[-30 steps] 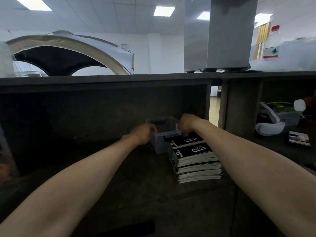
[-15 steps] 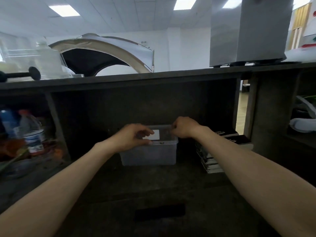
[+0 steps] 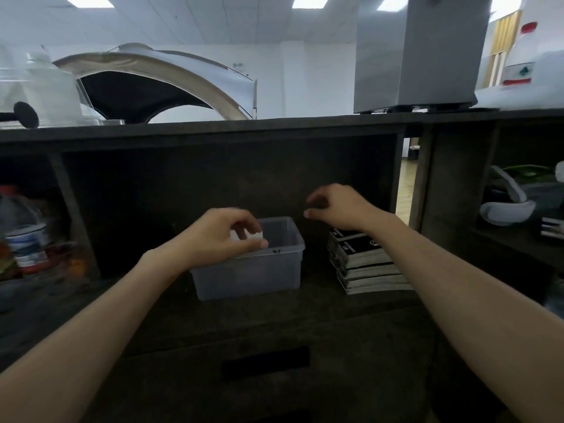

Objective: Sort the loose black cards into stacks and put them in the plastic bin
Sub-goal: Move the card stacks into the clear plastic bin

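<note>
A translucent plastic bin stands in the dark shelf compartment, in the middle of the view. My left hand grips the bin's near left rim, fingers curled over a white label inside the wall. To the right of the bin stands a tall pile of black cards, their white edges showing. My right hand hovers in the air above the gap between bin and pile, fingers loosely curled and holding nothing. The inside of the bin looks dark; I cannot tell what lies in it.
A dark shelf unit frames the compartment, with a drawer front below. Bottles stand in the left compartment. A white headset lies at the right. A grey box and a bottle stand on top.
The bin has come forward and left, away from the card pile. My right hand has let go of the bin's rim and risen above it; my left hand still holds the rim.
</note>
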`<state>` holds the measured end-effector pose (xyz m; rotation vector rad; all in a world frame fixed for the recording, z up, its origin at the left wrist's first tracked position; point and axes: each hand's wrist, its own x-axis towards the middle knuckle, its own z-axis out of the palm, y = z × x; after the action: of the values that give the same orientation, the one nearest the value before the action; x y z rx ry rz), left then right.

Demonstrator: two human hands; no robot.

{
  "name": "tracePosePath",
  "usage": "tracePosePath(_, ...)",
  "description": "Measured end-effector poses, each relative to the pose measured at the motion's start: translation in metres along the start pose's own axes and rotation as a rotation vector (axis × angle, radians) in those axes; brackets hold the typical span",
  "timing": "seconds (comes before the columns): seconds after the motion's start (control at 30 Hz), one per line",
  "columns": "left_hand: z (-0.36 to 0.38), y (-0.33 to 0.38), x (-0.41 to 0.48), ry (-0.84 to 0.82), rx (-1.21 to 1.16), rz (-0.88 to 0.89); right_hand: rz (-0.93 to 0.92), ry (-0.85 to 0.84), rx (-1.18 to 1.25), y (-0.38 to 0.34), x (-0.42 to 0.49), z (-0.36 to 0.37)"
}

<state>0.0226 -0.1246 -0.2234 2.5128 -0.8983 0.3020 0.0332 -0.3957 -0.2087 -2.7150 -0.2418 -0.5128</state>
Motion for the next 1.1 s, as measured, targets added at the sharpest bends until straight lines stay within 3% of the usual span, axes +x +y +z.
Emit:
tracePosePath(0.07, 0.011, 0.025, 0.011, 0.053, -0.059, 0.116, -0.002, 0.060, 0.002, 0.018, -0.017, -0.022)
tracePosePath(0.17, 0.038, 0.063, 0.037, 0.018, -0.064, 0.204, 0.031, 0.023, -0.032, 0.044, -0.042, -0.043)
tracePosePath(0.5, 0.099, 0.119, 0.095, -0.238, 0.134, 0.126, 0.169, -0.317, -0.073, 0.104, -0.079, -0.062)
tracePosePath(1.1, 0.108, 0.119, 0.103, -0.219, 0.147, 0.159, 0.181, -0.328, -0.134, 0.114, -0.077, -0.046)
